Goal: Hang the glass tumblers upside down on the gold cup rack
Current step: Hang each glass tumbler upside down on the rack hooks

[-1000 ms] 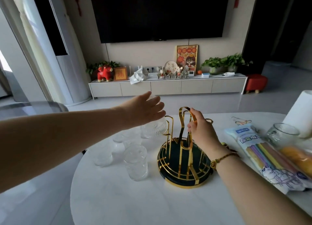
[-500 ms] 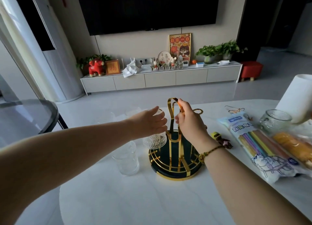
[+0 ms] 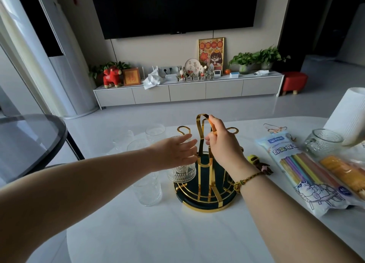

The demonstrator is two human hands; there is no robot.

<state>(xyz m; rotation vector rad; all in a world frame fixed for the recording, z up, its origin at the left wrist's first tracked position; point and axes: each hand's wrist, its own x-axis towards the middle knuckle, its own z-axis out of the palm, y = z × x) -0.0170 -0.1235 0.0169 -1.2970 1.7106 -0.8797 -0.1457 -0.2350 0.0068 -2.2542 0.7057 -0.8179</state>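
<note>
The gold cup rack [image 3: 205,195] with a dark green base stands mid-table. My right hand [image 3: 223,144] is closed on its tall gold centre handle. A ribbed glass tumbler [image 3: 181,173] sits tilted on the rack's left side, its patterned base facing me. Just above this tumbler is my left hand [image 3: 175,154], fingers spread and straight, not gripping it. Another tumbler [image 3: 147,189] stands upright on the table left of the rack. More tumblers [image 3: 156,129] stand behind my left arm, partly hidden.
Right of the rack lie a small toy figure [image 3: 258,163], a pack of coloured straws [image 3: 302,170] and an orange packet [image 3: 343,171]. A glass mug [image 3: 324,142] and a paper towel roll [image 3: 349,114] stand far right. A dark glass side table [image 3: 29,136] is at the left.
My left hand carried a tumbler from the group to the rack's left side, and its fingers have since opened. My right hand has stayed on the rack's handle.
</note>
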